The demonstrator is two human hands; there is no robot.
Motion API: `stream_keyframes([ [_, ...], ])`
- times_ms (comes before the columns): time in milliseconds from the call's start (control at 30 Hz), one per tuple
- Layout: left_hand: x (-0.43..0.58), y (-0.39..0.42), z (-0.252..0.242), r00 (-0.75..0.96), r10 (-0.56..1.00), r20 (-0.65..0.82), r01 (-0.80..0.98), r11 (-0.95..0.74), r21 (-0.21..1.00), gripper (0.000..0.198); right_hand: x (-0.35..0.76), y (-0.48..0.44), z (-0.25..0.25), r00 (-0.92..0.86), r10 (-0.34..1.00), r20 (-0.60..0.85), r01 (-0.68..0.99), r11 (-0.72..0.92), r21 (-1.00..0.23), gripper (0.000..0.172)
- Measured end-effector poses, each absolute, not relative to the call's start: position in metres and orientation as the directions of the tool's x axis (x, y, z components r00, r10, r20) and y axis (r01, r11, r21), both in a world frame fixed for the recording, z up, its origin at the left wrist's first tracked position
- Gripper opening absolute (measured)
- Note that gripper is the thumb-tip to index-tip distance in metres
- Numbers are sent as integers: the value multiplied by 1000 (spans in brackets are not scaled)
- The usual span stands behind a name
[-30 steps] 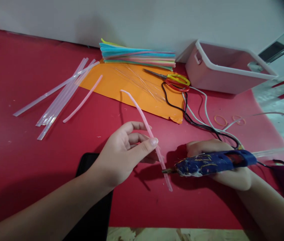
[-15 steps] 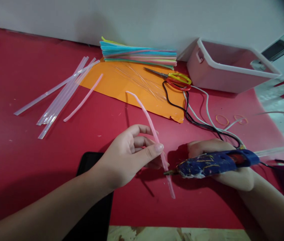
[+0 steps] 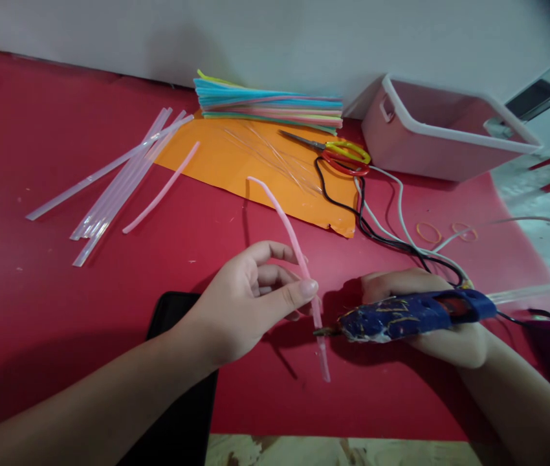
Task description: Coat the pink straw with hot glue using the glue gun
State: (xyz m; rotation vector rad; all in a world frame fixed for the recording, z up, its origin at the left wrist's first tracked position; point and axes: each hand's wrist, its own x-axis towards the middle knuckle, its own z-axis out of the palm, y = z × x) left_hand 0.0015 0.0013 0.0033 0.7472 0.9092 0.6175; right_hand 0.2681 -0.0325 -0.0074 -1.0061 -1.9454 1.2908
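My left hand (image 3: 250, 299) pinches a long pink straw (image 3: 285, 228) between thumb and fingers, holding it slanted above the red table (image 3: 37, 310). My right hand (image 3: 430, 317) is wrapped round a blue glue gun (image 3: 411, 315) that lies sideways. The gun's metal nozzle (image 3: 321, 331) points left and touches the straw's lower part, just below my left thumb. A clear glue stick (image 3: 537, 290) sticks out of the back of the gun.
A black phone (image 3: 182, 388) lies under my left forearm. Clear glue sticks (image 3: 114, 184) lie far left, an orange sheet (image 3: 255, 162), coloured straws (image 3: 270, 103), scissors (image 3: 338, 153), cables (image 3: 386, 226) and a pink bin (image 3: 440, 129) farther back. Rubber bands (image 3: 428, 231) lie right.
The straw's lower end swung slightly left and the straw stands steeper. The glue gun nozzle stays against it. Both hands shifted only a little.
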Motion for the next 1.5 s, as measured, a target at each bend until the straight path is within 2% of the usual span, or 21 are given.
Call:
stream_keyframes([
  [333, 3, -1, 2, 489, 755, -437, -137, 561, 816, 37, 272, -34, -12, -534, 843, 60, 246, 224, -943, 44],
  [533, 1, -1, 0, 492, 777, -393, -144, 518, 843, 32, 277, -36, -15, -535, 844, 31, 249, 193, -949, 38],
  [833, 1, -2, -1, 479, 799, -365, -157, 487, 859, 26, 278, -37, -15, -534, 845, 20, 261, 187, -947, 42],
  [1500, 0, -2, 2, 518, 763, -386, -165, 532, 830, 34, 273, -35, -12, -537, 843, 39, 246, 200, -948, 39],
])
